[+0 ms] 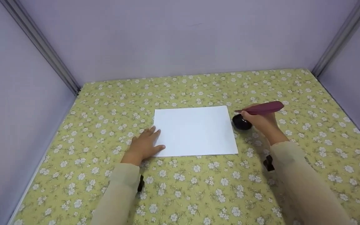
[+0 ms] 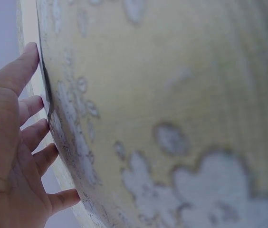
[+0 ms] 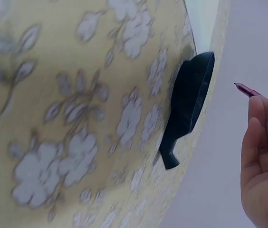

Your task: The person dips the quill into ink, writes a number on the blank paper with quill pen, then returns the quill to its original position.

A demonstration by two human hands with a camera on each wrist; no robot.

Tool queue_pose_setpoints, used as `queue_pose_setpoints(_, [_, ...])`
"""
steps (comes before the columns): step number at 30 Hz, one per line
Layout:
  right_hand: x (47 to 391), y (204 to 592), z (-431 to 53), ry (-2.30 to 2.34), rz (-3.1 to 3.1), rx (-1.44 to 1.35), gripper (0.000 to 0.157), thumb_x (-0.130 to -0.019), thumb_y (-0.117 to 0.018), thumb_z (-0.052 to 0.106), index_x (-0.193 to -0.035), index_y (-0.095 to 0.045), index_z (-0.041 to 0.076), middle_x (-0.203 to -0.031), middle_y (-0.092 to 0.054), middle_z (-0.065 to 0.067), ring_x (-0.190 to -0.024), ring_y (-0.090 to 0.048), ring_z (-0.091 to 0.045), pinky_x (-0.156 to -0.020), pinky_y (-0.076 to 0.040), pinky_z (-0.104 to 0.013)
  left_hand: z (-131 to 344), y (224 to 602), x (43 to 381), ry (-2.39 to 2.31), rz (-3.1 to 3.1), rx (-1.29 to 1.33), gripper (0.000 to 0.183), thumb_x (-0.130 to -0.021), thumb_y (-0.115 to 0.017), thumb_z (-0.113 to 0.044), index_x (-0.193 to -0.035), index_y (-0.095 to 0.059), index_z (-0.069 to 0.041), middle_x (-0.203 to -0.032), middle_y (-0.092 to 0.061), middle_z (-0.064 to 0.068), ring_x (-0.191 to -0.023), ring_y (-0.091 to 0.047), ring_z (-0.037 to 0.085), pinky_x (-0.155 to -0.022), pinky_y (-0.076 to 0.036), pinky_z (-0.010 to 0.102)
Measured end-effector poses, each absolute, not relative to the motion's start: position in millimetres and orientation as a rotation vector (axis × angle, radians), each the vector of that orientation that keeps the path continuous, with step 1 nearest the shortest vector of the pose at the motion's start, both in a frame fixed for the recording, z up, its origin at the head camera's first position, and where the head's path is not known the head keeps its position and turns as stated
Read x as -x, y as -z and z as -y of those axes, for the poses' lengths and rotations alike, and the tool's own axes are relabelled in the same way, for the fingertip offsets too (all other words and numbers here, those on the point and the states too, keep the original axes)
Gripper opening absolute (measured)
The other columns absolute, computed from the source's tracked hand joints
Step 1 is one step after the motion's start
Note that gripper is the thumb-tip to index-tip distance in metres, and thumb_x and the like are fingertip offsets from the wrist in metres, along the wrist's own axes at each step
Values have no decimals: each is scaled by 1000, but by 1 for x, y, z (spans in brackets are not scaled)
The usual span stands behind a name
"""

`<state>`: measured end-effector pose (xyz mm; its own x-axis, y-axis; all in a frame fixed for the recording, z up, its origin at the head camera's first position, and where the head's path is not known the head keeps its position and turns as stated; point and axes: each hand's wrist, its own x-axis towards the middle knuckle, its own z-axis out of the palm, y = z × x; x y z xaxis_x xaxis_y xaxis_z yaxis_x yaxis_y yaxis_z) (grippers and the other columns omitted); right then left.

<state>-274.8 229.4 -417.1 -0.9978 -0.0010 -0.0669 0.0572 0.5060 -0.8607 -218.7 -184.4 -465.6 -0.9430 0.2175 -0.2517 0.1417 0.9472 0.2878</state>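
A blank white sheet of paper point(image 1: 195, 131) lies flat on the floral cloth. My left hand point(image 1: 144, 143) rests on its left edge with spread fingers; the left wrist view shows the fingertips point(image 2: 31, 50) at the paper's border. My right hand point(image 1: 262, 123) pinches a maroon feather-shaped pen point(image 1: 267, 107) between thumb and fingers. In the right wrist view the pen's dark tip point(image 3: 236, 85) points up and left, apart from everything. Below the pen, beside the paper's right edge, sits a small black bowl-like thing point(image 1: 241, 122) with a handle-like part point(image 3: 168, 154).
Yellow cloth with white flowers point(image 1: 198, 193) covers the table. Pale walls point(image 1: 180, 37) stand behind and on both sides, with metal posts point(image 1: 42, 43) at the corners. Small black devices point(image 1: 269, 163) are worn at both wrists.
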Motion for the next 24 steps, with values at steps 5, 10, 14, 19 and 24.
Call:
queue_pose_setpoints(5, [284, 421, -212, 1536, -2691, -55, 32, -91, -62, 30, -107, -67, 3, -94, -65, -6, -78, -58, -14, -73, -48, -29, 184, 465, 218, -389, -2829, -271, 73, -94, -50, -54, -153, -24, -19, -158, -12, 4, -144, -9, 29, -108, -10, 64])
queue_pose_setpoints(10, [292, 423, -196, 1514, -2694, -87, 31, -90, -62, 31, -106, -66, 4, -97, -61, -7, -78, -52, -16, -73, -46, -29, 183, 462, 217, -389, -2830, -264, 73, -94, -50, -53, -153, -24, -18, -158, -12, 5, -144, -9, 30, -108, -10, 63])
queue_pose_setpoints(14, [297, 425, -185, 1485, -2771, -53, 26, -88, -64, 27, -102, -70, 6, -95, -65, -8, -78, -55, -17, -71, -45, -30, 182, 461, 217, -369, -2831, -255, 73, -94, -49, -54, -153, -24, -19, -158, -12, 4, -144, -9, 29, -109, -10, 62])
queue_pose_setpoints(19, [301, 427, -174, 1536, -2764, -20, 22, -86, -65, 22, -99, -71, 5, -88, -67, -7, -73, -57, -19, -65, -46, -30, 181, 461, 218, -354, -2826, -252, 73, -94, -49, -55, -153, -23, -20, -158, -11, 3, -144, -8, 28, -109, -9, 62])
queue_pose_setpoints(24, [302, 429, -162, 1516, -2771, -10, 21, -86, -66, 22, -98, -72, 6, -87, -68, -7, -74, -59, -19, -69, -46, -31, 182, 462, 216, -373, -2829, -247, 73, -94, -50, -54, -153, -25, -19, -158, -13, 4, -144, -9, 29, -108, -11, 63])
